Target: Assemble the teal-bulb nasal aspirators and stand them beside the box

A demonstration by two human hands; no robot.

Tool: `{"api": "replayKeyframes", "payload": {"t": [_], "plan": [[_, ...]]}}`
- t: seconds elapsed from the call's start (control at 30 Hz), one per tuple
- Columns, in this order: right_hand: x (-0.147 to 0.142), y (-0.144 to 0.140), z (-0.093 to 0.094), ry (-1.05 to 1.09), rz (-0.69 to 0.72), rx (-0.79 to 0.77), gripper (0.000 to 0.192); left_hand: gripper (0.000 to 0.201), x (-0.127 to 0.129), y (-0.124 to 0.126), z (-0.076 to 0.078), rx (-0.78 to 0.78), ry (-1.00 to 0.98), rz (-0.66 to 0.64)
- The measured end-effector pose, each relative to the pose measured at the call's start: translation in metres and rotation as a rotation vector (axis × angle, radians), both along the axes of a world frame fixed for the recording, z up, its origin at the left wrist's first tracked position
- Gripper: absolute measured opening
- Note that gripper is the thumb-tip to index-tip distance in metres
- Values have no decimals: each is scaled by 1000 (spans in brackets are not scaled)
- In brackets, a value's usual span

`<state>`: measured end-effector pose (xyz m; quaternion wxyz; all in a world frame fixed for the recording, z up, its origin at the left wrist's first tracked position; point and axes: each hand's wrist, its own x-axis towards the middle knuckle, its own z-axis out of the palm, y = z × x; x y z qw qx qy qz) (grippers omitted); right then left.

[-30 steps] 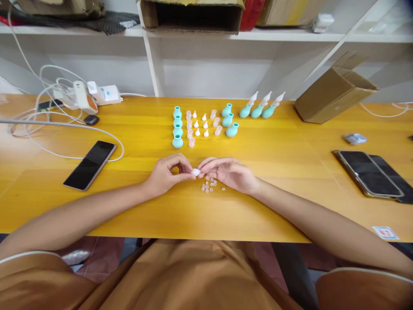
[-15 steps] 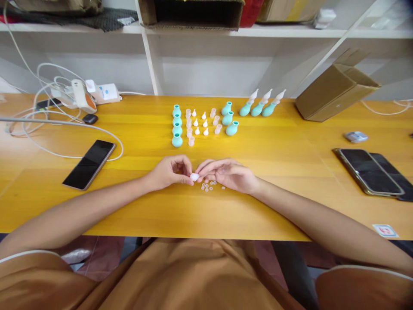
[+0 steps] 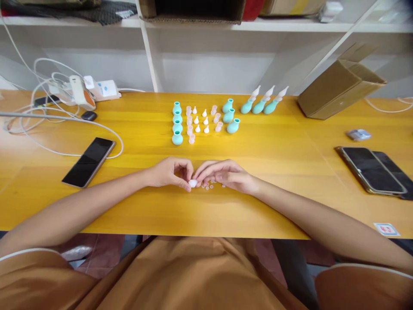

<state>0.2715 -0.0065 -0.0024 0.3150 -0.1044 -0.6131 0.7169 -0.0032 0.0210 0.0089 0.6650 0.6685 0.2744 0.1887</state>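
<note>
Fingertips of both hands meet on a small white tip [image 3: 193,183] low over the yellow table [image 3: 277,172], near its front edge. The left hand [image 3: 167,173] is curled, thumb and forefinger pinched on the tip's left side; the right hand [image 3: 226,175] lies flatter, fingers stretched out toward the left, their ends touching the tip from the right. Just beside the tip, partly under the right fingers, sits a scatter of tiny pale rings [image 3: 209,186] on the wood. Farther back stand rows of parts: a column of teal bulbs [image 3: 177,122], pink caps [image 3: 189,125] and white cones [image 3: 201,122] next to it, three more bulbs [image 3: 229,117], then three assembled aspirators [image 3: 263,103] lying tilted. A dark phone [image 3: 88,161] lies well to the left by white cables [image 3: 48,112]; two phones [image 3: 374,171] lie to the right, with a cardboard box [image 3: 338,88] behind them.
</note>
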Motion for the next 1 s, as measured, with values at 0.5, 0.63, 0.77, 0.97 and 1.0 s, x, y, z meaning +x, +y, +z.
{"api": "replayKeyframes", "payload": {"t": [0.5, 0.63, 0.77, 0.97, 1.0], "plan": [[2, -3, 7, -102, -38, 174, 31, 47, -2, 1, -1, 39, 31, -40], [2, -2, 9, -105, -81, 156, 31, 51, -1, 2, -2, 41, -4, -21], [15, 4, 22, -180, -297, 367, 30, 60, 1, 2, -4, 70, -75, 26], [48, 20, 31, -638, -641, 1100, 24, 18, -2, -3, 0, 718, 137, 198], [50, 23, 28, -687, -631, 1160, 24, 16, -2, -3, 0, 832, 188, 178]]}}
